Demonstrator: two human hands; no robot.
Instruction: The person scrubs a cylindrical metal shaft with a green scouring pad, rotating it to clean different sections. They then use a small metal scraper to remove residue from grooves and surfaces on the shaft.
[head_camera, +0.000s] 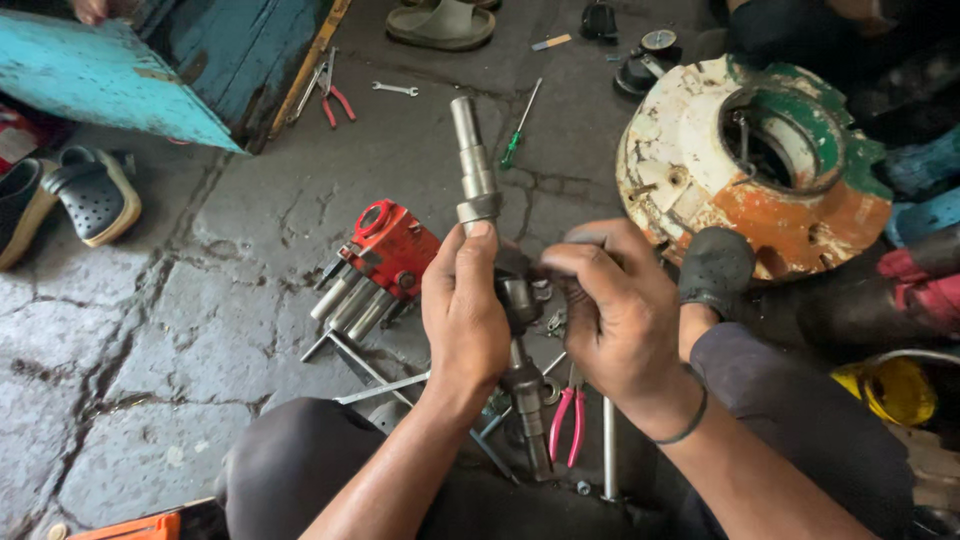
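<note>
My left hand (462, 312) is closed around a long stepped steel shaft (478, 185), thumb laid up along it to just under the collar, and holds it upright over my lap; the upper end points away from me and the lower end (530, 425) runs down between my knees. My right hand (612, 305) is curled against the shaft's middle section, fingertips (560, 262) pinched on a small dark fitting there — what exactly they grip is hidden by the fingers themselves. A dark band sits on the right wrist (690, 415). On the cracked concrete floor (170, 330), just left of my left hand, lies a red tool body with a row of steel cylinders (385, 262). Pink-handled pliers (567, 420) lie below my hands, beside thin steel rods (608, 455). Farther off are a green-handled screwdriver (520, 128), red-handled pliers (335, 98) and a small spanner (395, 89). To the right stands a round, worn housing painted white, green and orange (745, 160), with a black glove (716, 268) touching its near edge. A grey clog (92, 195) lies at the left, and a yellow container (893, 388) at the right.
</note>
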